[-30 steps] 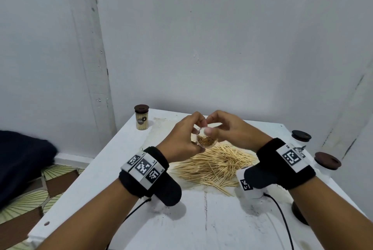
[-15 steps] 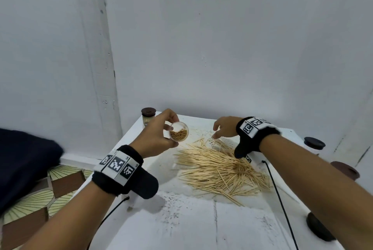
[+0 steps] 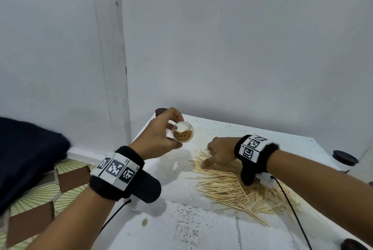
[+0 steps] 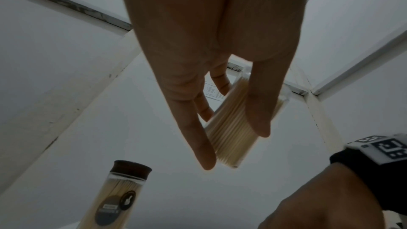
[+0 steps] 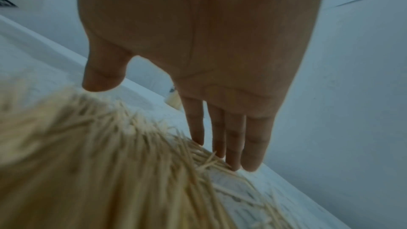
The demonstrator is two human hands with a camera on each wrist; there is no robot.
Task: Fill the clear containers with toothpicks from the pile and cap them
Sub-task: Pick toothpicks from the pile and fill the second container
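Note:
My left hand (image 3: 161,132) holds a clear container (image 3: 183,134) tilted with its open mouth toward me, partly filled with toothpicks. In the left wrist view the thumb and fingers (image 4: 259,104) clasp the container (image 4: 231,128) by its sides. My right hand (image 3: 217,154) reaches down with straight fingers onto the far edge of the toothpick pile (image 3: 238,187) on the white table (image 3: 181,229). The right wrist view shows those fingertips (image 5: 233,159) touching the pile (image 5: 110,154), nothing pinched.
A capped, filled container (image 4: 118,196) stands at the table's far left corner, mostly behind my left hand in the head view. Dark caps (image 3: 345,158) sit on containers at the right edge. A dark cloth (image 3: 24,155) lies off to the left over a patterned floor.
The hands have parted: the left carried the container up and left, the right let go and dropped onto the pile's far edge. The head view swung right and down.

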